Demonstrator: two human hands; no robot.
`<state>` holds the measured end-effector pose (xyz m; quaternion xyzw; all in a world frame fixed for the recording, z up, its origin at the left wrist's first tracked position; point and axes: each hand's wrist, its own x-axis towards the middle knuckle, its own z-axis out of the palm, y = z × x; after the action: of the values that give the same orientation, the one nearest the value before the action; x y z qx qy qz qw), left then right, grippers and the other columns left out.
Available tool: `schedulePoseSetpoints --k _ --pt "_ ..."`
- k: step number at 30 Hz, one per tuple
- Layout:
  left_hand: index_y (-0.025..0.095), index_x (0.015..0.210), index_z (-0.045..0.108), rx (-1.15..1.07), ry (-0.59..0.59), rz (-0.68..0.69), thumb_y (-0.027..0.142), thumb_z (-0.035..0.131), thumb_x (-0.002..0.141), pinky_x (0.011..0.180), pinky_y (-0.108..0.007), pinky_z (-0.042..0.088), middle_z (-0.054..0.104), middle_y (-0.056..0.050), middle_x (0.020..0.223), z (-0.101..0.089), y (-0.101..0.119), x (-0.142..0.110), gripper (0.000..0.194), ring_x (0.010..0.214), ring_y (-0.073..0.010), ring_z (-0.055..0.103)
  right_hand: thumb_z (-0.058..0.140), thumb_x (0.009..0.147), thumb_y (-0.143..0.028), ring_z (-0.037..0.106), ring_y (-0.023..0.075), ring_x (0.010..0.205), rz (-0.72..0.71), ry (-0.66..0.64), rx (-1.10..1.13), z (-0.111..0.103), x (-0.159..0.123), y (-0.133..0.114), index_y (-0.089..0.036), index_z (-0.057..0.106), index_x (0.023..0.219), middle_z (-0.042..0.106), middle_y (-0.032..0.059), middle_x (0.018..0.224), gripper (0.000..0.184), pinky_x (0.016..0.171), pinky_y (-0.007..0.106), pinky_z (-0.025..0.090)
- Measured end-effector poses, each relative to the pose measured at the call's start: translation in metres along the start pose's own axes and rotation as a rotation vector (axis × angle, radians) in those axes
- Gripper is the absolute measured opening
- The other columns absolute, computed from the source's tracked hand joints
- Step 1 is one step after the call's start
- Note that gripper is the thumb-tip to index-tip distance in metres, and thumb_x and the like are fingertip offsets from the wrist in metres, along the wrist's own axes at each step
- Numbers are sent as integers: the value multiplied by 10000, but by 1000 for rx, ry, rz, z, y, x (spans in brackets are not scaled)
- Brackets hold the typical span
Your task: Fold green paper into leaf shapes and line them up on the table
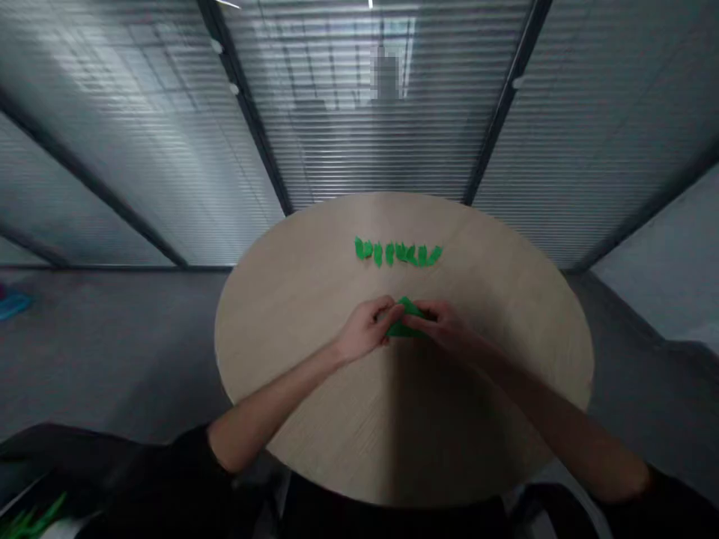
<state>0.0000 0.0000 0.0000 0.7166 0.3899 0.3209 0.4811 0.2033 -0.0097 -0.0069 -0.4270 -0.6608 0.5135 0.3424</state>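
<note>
"How many hands at the desk?"

"Two, both the person's own: a bare left hand (362, 329) and a bare right hand (448, 326), each coming out of a black sleeve."

"And the desk itself?"

"One, a round, pale wood-grained desk (281, 299). A dark shadow falls across its near side."

"What do the hands have?"

"One thing between them: a flat, bright green piece with straight edges (409, 306), perhaps paper. It is over the middle of the desk; I cannot tell whether it touches the surface."

"How does each grip stand?"

"The left grip is pinched on the piece's left side, thumb over the front. The right grip is closed on its right side, a finger laid across the face. No wide gap shows in either."

"Anything else green?"

"Beyond the hands, well apart from them, lies a row of small, leaf-like green pieces (378, 254). I count about eight; some neighbours touch or overlap, so the number isn't certain."

"And off the desk?"

"One flat, bright blue object (14, 305) on the grey floor, at the far left."
</note>
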Motion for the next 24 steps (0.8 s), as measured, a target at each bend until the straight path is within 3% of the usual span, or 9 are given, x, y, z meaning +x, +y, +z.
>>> schedulePoseSetpoints --k 4,8,17,24 --pt "183 838 565 -9 -37 -79 614 556 943 451 -211 378 551 46 555 -5 3 -1 444 458 -95 503 711 840 -580 507 149 676 -23 75 -46 -1 3 -5 -167 685 770 574 3 717 419 626 279 381" --pt "153 891 652 -82 -123 -188 487 732 840 480 -213 437 598 34 607 -6 4 0 347 503 -96 537 692 841 -542 513 146 644 -25 110 -68 -1 3 -7 -162 705 802 587 8 703 382 591 274 390" --pt "142 801 668 -153 -176 -270 383 741 847 483 -203 435 598 32 583 -7 -1 2 256 505 -88 546 660 873 -512 477 132 629 -79 106 -170 -2 2 -4 -153 715 779 559 -3 677 375 594 278 351" --pt "146 757 651 -224 -171 -286 326 697 885 493 -197 435 622 19 606 -15 -5 4 227 506 -77 554 669 845 -531 499 137 613 -26 143 -133 -11 3 -6 -160 699 793 563 1 677 376 566 272 373"
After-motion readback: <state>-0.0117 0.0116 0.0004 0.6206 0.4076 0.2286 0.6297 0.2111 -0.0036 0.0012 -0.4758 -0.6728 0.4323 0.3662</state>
